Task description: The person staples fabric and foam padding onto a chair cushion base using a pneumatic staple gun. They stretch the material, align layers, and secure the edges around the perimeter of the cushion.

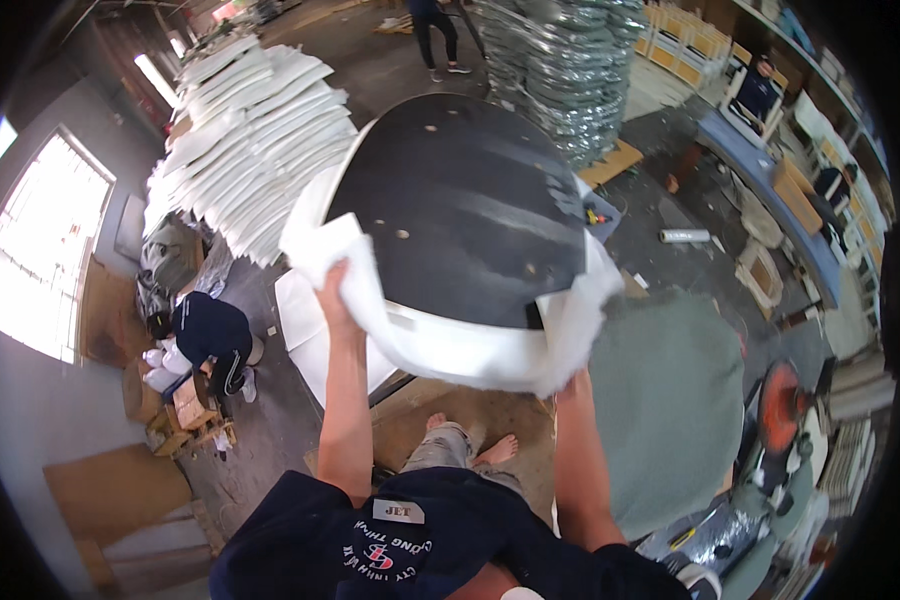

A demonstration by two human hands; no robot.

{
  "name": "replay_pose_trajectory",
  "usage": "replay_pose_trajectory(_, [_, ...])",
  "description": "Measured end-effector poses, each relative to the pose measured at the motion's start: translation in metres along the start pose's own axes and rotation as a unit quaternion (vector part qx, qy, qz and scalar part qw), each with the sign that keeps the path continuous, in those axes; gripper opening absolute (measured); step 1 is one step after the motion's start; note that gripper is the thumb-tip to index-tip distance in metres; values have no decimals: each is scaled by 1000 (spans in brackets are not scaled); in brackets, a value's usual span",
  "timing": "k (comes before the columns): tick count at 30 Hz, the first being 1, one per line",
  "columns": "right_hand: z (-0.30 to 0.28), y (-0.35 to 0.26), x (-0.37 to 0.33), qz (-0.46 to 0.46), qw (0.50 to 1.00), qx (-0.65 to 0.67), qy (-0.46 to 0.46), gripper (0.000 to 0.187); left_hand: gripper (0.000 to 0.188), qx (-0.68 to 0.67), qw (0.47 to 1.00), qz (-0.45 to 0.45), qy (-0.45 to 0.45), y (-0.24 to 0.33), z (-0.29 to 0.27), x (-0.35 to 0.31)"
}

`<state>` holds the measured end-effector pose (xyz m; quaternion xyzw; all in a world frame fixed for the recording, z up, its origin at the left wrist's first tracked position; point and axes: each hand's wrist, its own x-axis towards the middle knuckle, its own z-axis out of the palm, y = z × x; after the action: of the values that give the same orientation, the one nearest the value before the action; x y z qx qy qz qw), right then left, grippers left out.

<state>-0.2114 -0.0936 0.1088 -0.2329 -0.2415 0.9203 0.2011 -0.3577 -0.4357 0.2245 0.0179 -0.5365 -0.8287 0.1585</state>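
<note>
Workshop floor [290, 420] below, white stacked panels [250, 140] behind. Black round board [460, 210] in white foam wrap [470, 350], raised at chest height. Left hand [335, 290] and right hand [573, 385]: fingers closed on wrap.

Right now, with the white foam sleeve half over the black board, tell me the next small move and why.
Probably pull the white foam sleeve a little further up the black board. The left hand and right hand each grip the sleeve at its near corners, and only the board's near edge is covered, while most of its dark face is bare.
</note>
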Motion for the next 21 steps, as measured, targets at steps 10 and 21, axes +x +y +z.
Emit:
replay_pose_trajectory(10, [-62,-70,-42,-85,983,-33,158,49,52,-43,950,-257,-172,-101,49,23])
replay_pose_trajectory(21, [-208,-59,-187,-363,883,16,297,48,63,135,819,-271,-488,-191,218,-96])
